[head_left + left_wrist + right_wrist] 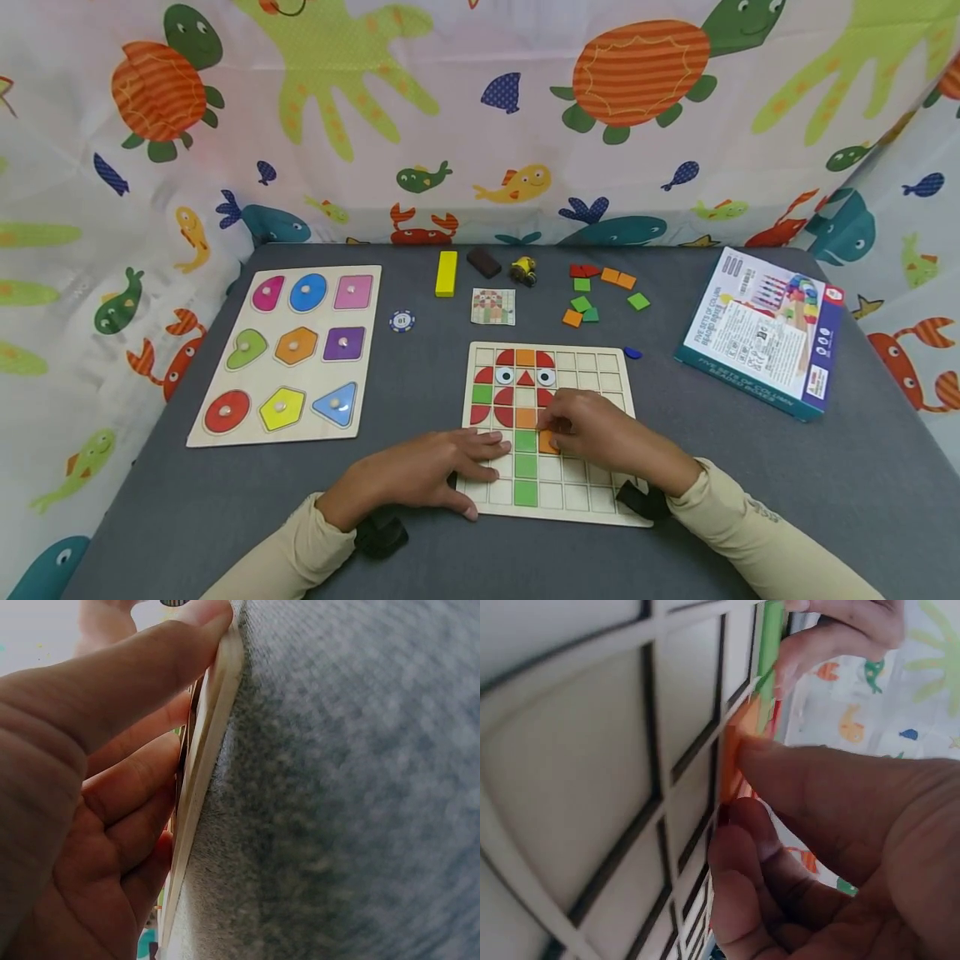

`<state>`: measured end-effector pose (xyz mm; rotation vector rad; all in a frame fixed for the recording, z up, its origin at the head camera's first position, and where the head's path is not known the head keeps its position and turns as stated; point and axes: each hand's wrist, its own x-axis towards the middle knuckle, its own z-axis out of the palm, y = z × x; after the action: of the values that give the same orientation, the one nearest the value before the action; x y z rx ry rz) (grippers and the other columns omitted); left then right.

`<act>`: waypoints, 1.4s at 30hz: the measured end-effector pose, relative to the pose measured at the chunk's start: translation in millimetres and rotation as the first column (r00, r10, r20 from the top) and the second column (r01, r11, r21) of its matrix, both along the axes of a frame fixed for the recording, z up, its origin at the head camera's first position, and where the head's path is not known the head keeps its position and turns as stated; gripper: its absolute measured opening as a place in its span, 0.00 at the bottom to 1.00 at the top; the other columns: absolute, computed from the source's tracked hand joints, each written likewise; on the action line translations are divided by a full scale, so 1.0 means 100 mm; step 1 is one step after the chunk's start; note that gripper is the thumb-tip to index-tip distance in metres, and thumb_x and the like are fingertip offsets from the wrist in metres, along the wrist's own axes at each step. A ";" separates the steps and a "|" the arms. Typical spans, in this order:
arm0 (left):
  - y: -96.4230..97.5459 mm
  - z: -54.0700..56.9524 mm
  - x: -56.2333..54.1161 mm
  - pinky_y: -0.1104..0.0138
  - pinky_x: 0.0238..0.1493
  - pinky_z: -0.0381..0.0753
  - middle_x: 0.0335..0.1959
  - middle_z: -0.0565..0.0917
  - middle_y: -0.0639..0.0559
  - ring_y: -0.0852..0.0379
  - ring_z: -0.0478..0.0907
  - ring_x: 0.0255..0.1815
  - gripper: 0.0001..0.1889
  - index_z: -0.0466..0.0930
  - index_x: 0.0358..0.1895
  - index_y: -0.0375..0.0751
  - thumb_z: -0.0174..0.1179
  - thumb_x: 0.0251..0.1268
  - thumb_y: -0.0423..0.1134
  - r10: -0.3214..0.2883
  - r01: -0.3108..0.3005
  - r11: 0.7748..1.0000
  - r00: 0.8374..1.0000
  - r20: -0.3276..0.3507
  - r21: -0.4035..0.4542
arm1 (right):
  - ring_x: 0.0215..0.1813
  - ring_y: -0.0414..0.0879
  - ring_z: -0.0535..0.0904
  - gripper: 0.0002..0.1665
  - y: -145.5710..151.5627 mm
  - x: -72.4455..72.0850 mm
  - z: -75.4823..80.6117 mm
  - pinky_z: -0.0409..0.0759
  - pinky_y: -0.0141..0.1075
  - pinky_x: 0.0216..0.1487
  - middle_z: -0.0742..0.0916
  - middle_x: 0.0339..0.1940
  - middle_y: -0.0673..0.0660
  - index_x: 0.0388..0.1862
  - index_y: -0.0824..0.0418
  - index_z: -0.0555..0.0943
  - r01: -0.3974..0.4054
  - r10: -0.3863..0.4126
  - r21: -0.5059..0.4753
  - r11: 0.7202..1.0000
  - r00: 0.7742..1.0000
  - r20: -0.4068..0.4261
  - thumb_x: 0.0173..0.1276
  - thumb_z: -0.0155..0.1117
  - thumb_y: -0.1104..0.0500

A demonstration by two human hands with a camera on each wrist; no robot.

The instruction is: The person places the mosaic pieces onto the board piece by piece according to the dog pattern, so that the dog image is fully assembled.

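A wooden grid board (576,498) lies at the middle of the table in the head view, partly filled with red, green and orange pieces and two eye pieces. My left hand (431,468) rests on its left side, fingers spread and thumb at the near-left edge. Over the middle columns, my right hand (603,429) holds an orange square tile (548,442) beside the column of green tiles (526,467). In the right wrist view the thumb is against the orange tile (731,765), with the other fingers curled close below. The board's side edge (202,765) shows in the left wrist view.
Loose square tiles (581,285) lie behind the board, near a small pattern card (492,307). A shape-puzzle board (247,367) and a poker chip (402,321) are at left. A box (765,333) lies right. Along the back are a yellow block (446,274) and dark block (483,262).
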<state>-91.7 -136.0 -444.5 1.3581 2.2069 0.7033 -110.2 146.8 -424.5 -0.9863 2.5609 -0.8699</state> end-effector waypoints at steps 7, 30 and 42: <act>0.00 0.00 0.00 0.55 0.69 0.61 0.72 0.64 0.57 0.57 0.55 0.75 0.29 0.75 0.65 0.47 0.67 0.61 0.51 0.007 -0.007 1.000 1.000 -0.001 -0.008 | 0.35 0.37 0.76 0.08 0.00 -0.04 0.00 0.78 0.36 0.39 0.82 0.33 0.45 0.34 0.58 0.86 -0.035 0.035 0.018 0.999 0.999 0.006 0.59 0.70 0.70; 0.00 0.01 0.01 0.57 0.69 0.61 0.73 0.64 0.57 0.58 0.54 0.75 0.29 0.75 0.65 0.46 0.67 0.61 0.50 0.007 -0.007 1.000 1.000 -0.002 -0.005 | 0.44 0.56 0.81 0.15 0.37 -1.19 0.05 0.81 0.47 0.43 0.85 0.46 0.65 0.53 0.71 0.82 0.438 -0.439 0.049 0.898 0.898 0.025 0.70 0.61 0.66; -0.01 0.00 0.01 0.56 0.69 0.62 0.73 0.64 0.57 0.57 0.55 0.75 0.29 0.75 0.65 0.47 0.67 0.61 0.51 0.007 -0.007 1.000 1.000 -0.010 -0.004 | 0.57 0.62 0.76 0.17 0.27 -1.37 -0.03 0.74 0.53 0.57 0.83 0.54 0.68 0.55 0.72 0.81 0.427 -0.435 0.175 0.887 0.901 0.004 0.68 0.62 0.67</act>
<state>-91.1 -137.1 -444.9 1.3552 2.2203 0.6959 -247.4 173.7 -427.6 -0.3425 2.8076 -0.7415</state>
